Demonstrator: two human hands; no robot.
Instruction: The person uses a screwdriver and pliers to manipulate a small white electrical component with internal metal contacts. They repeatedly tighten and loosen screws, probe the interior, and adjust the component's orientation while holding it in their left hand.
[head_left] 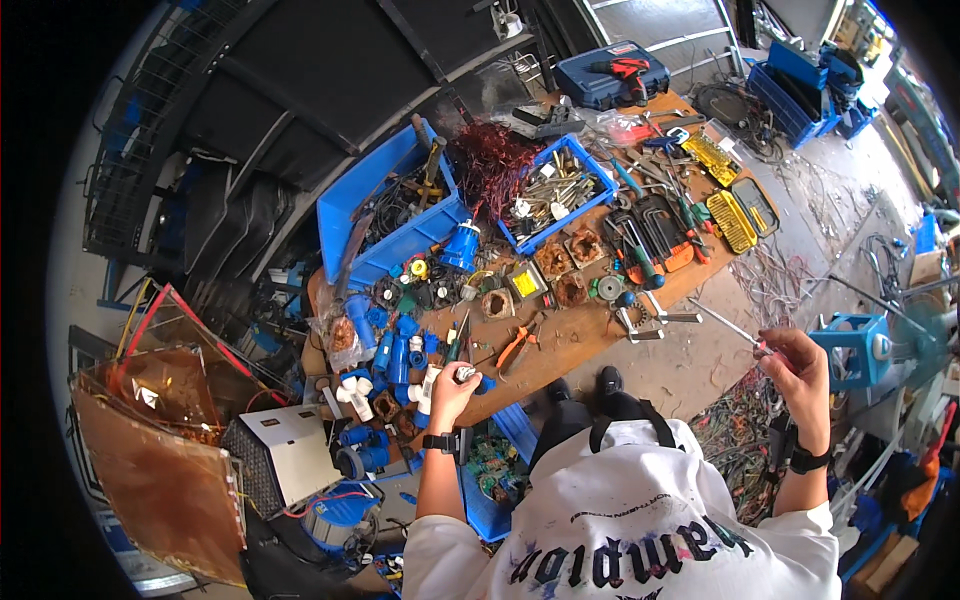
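Screwdriver (735, 330) in right hand (795, 365), cluttered wooden workbench (590, 335), perhaps a workshop.

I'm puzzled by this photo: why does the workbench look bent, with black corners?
Head view: a fisheye lens bows straight edges near the rim, so the bench curves, and leaves a dark border. Daylight is even, shadows soft. The centre is sharp; the left hand and right hand are slightly soft.

I see the surface (580, 335) running across in front of me, crowded with parts. My left hand (452, 385) is at its near edge, just right of a cluster of plugs (395, 350), with pliers (518, 345) further right. My right hand (800, 370) is off the surface's right end. Two bins (385, 205) (560, 190) sit behind, a drill case (610, 75) beyond them.
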